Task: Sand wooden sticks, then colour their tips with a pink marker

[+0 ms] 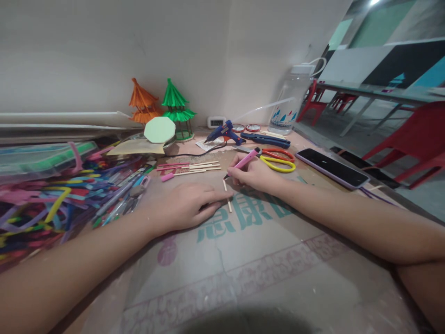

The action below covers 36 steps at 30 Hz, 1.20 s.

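A short pale wooden stick lies on the table sheet. My left hand rests flat with its fingers stretched out, the index fingertip pressing across the stick. My right hand grips a pink marker pen, uncapped, its dark tip at the upper end of the stick. Beyond my left hand lies a pink pen cap. Several wooden sticks, some coloured pinkish red at one end, lie just behind the cap.
Scissors, a phone, a blue glue gun, blue pliers and a water bottle stand or lie behind and right. Orange and green pagoda models stand at the wall. Colourful pipe cleaners pile up left.
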Tool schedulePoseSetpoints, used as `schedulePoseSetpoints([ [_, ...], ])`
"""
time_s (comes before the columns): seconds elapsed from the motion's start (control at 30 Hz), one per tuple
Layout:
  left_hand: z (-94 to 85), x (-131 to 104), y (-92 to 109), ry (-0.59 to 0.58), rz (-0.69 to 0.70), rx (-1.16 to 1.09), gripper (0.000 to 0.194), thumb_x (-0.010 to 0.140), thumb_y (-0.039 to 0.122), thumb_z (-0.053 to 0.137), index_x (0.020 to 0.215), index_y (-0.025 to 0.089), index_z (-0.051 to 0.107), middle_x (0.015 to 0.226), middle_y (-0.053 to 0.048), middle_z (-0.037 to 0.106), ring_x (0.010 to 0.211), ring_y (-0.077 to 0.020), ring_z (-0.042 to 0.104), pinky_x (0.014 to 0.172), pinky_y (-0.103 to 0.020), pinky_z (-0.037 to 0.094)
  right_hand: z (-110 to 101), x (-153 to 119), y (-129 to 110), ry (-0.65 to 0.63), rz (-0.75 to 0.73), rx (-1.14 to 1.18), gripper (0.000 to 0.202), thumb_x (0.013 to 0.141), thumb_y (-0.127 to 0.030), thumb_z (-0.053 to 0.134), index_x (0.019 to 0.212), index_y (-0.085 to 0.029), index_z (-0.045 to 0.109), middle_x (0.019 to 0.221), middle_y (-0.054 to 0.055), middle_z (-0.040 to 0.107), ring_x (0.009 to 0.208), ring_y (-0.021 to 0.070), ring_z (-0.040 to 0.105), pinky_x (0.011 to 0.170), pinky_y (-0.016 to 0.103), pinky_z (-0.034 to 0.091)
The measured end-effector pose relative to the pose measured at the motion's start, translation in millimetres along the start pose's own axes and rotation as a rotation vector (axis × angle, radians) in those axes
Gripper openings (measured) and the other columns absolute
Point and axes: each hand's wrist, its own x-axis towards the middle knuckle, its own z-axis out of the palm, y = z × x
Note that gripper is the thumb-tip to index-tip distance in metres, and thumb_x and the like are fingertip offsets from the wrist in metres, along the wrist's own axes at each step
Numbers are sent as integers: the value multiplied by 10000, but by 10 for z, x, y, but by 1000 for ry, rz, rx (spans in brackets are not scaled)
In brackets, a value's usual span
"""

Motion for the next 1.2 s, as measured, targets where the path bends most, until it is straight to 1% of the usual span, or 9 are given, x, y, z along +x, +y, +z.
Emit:
schedulePoseSetpoints([
  [0.1,3,-6,-4,0,16,34,390,1063,354,402,1364,348,650,1085,-31,764,934,-198,713,799,-304,501,1,-8,-17,4,7,2,160,900,-316,631,842,-207,530,603,-33,633,511,116,581,489,218,443],
  [0.3,16,-9,-16,-1,-7,12,385,1060,368,410,1361,347,650,1084,-29,760,924,-192,703,809,-295,492,4,-11,-34,11,23,39,165,910,-320,627,842,-210,525,597,-45,622,454,93,525,451,204,409],
  [0.5,14,-1,-9,-5,-9,-6,393,1061,369,397,1351,335,660,1077,-42,761,920,-203,706,806,-312,497,3,-7,-18,8,3,4,161,901,-324,637,847,-208,539,618,-35,635,479,98,538,458,204,414],
  [0.63,19,1,-9,7,-3,-15,388,1059,363,405,1347,332,664,1092,-39,763,921,-197,708,822,-307,505,4,-10,-26,6,26,7,163,893,-326,638,836,-209,539,610,-34,632,483,104,544,462,209,419],
  [0.87,26,7,-10,14,3,-8,382,1054,353,417,1334,324,677,1085,-35,765,903,-190,711,814,-299,514,-3,-16,-36,-27,37,35,167,871,-328,646,821,-208,542,605,-29,633,506,118,565,481,223,445],
  [1.2,35,10,-14,31,14,-1,377,1054,341,416,1332,315,670,1066,-35,770,904,-191,713,783,-295,507,-11,-39,-38,-84,-9,63,166,846,-313,653,793,-204,539,567,-35,626,482,112,530,474,227,393],
])
